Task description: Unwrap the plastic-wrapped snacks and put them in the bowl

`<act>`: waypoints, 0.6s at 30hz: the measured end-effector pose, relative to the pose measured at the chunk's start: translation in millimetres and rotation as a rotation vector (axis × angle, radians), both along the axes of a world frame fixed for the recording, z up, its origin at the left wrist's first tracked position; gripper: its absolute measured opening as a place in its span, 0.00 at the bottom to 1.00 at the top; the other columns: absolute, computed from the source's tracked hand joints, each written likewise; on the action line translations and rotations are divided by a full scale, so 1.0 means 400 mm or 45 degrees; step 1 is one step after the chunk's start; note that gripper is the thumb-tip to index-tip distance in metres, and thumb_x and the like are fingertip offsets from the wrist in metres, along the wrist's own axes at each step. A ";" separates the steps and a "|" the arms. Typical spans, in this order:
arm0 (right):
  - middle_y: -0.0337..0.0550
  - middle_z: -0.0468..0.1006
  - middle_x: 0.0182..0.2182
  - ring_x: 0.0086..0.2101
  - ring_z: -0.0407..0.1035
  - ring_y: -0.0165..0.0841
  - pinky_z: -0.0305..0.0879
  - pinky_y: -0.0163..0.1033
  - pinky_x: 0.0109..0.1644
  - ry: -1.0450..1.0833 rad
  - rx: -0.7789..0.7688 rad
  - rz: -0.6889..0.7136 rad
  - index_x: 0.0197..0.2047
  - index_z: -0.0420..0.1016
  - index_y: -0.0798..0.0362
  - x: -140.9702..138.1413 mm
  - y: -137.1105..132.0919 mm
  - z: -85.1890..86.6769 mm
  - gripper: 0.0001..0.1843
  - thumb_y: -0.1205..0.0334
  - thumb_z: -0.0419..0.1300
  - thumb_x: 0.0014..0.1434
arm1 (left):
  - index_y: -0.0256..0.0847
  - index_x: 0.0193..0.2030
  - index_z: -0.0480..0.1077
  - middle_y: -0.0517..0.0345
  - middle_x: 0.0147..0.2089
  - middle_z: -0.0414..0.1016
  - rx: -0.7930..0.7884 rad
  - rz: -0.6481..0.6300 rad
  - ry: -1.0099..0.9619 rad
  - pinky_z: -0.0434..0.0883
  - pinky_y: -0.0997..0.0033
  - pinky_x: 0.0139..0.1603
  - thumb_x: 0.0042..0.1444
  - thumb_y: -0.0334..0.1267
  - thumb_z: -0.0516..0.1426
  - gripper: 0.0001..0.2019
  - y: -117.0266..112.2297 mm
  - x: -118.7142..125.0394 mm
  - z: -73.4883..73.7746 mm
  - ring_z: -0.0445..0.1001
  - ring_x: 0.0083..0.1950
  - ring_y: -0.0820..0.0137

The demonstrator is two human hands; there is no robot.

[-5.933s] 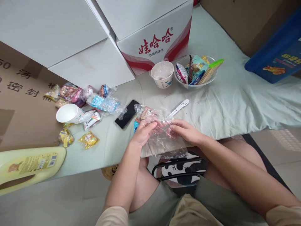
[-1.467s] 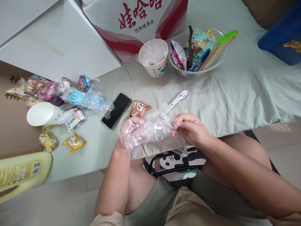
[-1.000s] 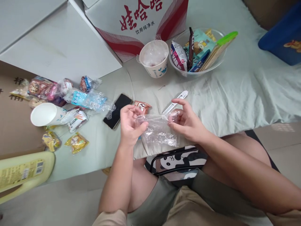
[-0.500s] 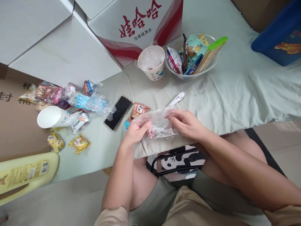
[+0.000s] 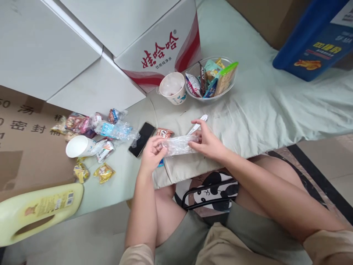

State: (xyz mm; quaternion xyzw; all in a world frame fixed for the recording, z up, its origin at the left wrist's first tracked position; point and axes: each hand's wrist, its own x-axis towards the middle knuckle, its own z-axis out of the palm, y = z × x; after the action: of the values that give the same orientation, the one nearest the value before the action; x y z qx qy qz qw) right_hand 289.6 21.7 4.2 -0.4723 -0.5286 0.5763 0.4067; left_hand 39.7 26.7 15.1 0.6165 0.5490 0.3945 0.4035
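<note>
While one end of a folded clear plastic bag (image 5: 180, 145) is pinched between the left hand's (image 5: 152, 153) thumb and curled fingers, its other end is held by the right hand (image 5: 207, 142) in a looser grip, index finger raised. The bag is held over the cloth-covered bench (image 5: 248, 117), near a brown snack packet (image 5: 164, 132).

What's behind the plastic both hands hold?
A brown packet shows above the plastic; a blue corner shows below. What lies between is covered by the plastic and left hand.
</note>
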 end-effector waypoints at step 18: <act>0.43 0.77 0.45 0.48 0.70 0.37 0.64 0.43 0.52 0.864 -0.200 -0.087 0.41 0.73 0.49 0.030 0.040 0.038 0.13 0.53 0.58 0.53 | 0.40 0.36 0.74 0.52 0.44 0.79 0.247 0.247 0.001 0.74 0.69 0.50 0.51 0.49 0.66 0.15 0.167 0.221 0.082 0.78 0.48 0.67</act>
State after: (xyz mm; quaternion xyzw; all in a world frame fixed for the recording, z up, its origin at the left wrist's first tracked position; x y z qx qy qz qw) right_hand 301.4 37.5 19.4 -0.3011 -0.3011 0.7255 0.5407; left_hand 128.1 93.4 48.0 0.5970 0.5654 0.4826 0.3018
